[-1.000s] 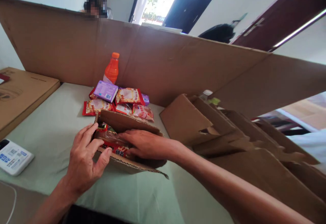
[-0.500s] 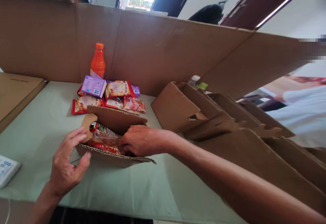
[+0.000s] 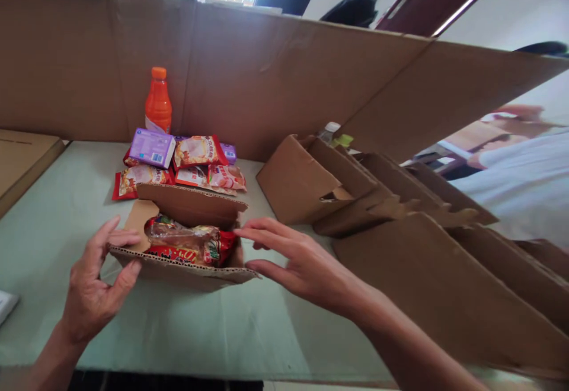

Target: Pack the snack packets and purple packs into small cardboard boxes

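A small open cardboard box [image 3: 186,271] lies on the pale green table [image 3: 200,332], and red snack packets [image 3: 191,246] fill it. My left hand [image 3: 95,278] is at the box's left end, fingers spread, its thumb touching the front wall and its fingers near the left flap. To the right of the box hovers my right hand [image 3: 293,258], fingers stretched out towards the right end, holding nothing. Behind the box lies a pile of snack packets [image 3: 195,166] with a purple carton [image 3: 152,147] on top. An orange drink bottle [image 3: 157,102] stands upright behind the pile.
A tall cardboard sheet [image 3: 275,77] stands across the back of the table. Several folded cardboard boxes [image 3: 377,201] lie stacked on the right. A flat brown carton [image 3: 22,163] sits at the left edge. Another person is partly visible beyond the sheet and at far right.
My right hand has come out of the box and opened beside it. My left hand has slid off the packets to the box's left end. The view has shifted down.
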Tool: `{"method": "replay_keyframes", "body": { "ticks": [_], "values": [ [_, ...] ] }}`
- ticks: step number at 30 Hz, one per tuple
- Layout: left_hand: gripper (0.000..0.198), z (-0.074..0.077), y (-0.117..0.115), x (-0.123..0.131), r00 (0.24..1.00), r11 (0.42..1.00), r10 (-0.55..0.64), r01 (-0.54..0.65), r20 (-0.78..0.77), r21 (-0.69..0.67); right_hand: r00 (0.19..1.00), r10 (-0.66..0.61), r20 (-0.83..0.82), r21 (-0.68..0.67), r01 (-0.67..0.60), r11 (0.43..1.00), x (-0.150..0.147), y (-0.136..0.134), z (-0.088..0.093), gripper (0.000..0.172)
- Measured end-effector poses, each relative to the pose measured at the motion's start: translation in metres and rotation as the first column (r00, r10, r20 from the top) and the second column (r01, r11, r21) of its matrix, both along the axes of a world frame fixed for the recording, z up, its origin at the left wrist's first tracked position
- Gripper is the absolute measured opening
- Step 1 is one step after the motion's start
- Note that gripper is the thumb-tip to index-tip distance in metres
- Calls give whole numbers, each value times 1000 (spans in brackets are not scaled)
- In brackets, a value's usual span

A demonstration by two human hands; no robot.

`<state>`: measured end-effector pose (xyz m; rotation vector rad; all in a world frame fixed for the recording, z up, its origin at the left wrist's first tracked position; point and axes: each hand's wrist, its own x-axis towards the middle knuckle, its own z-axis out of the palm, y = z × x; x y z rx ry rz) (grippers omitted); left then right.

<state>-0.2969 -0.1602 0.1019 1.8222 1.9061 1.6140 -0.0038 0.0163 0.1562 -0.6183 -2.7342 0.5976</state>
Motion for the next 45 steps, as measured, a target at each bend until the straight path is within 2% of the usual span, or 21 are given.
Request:
{"method": "replay_keyframes", "body": {
  "ticks": [4,7,9,11,13,15,16,18,21,23,27,32,35,38,41,43,45],
  "values": [
    [65,5,0,0,998,998,1,3,65,-62,991,127,47,38,-129,991,-30,8,-15,33],
    [61,10,5,0,991,979,102,-84,88,-188,983,179,35,39,-180,983,-33,11,-18,37],
    [59,12,12,1,982,958,186,-172,40,-231,981,192,-36,1,-192,981,-25,12,-20,41],
    [57,12,20,2,972,950,226,-234,-63,-207,985,97,-143,-49,-105,993,-14,12,-22,36],
    [54,11,28,3,962,958,218,-243,-163,-151,963,-98,-250,-69,83,994,-5,12,-24,30],
    [53,9,33,4,958,967,186,-218,-220,-129,917,-233,-322,-41,233,972,-2,13,-24,37],
    [53,9,34,5,957,969,173,-208,-234,-133,907,-245,-342,-12,257,966,-4,13,-24,47],
    [56,8,34,5,958,966,167,-207,-235,-157,922,-176,-345,60,209,976,-11,12,-24,61],
    [61,6,32,3,961,960,173,-213,-214,-179,959,10,-282,174,41,984,-25,5,-30,55],
    [58,3,31,1,967,961,153,-193,-202,-197,970,89,-225,242,-33,970,-29,-4,-38,52],
    [36,-5,35,-9,987,966,56,-92,-153,-243,985,98,-142,290,-54,955,-24,-15,-55,70],
    [33,-4,47,-21,998,965,-47,35,-42,-259,979,111,-170,220,-72,973,-20,-9,-66,69],
    [30,-1,29,-16,996,967,-13,-10,-88,-255,968,160,-195,199,-121,973,-23,-5,-68,69],
    [32,-4,-16,-4,979,966,63,-108,-193,-233,952,251,-174,176,-221,959,-30,-4,-66,66],
    [47,-9,-61,3,961,950,105,-173,-255,-260,922,351,-164,164,-325,931,-43,-2,-64,65],
    [59,-11,-76,1,951,937,98,-187,-294,-294,914,370,-163,169,-344,924,-50,0,-65,63],
    [66,-9,-77,-4,950,932,48,-153,-309,-327,932,320,-172,162,-294,942,-52,1,-69,60]
  ]
}}
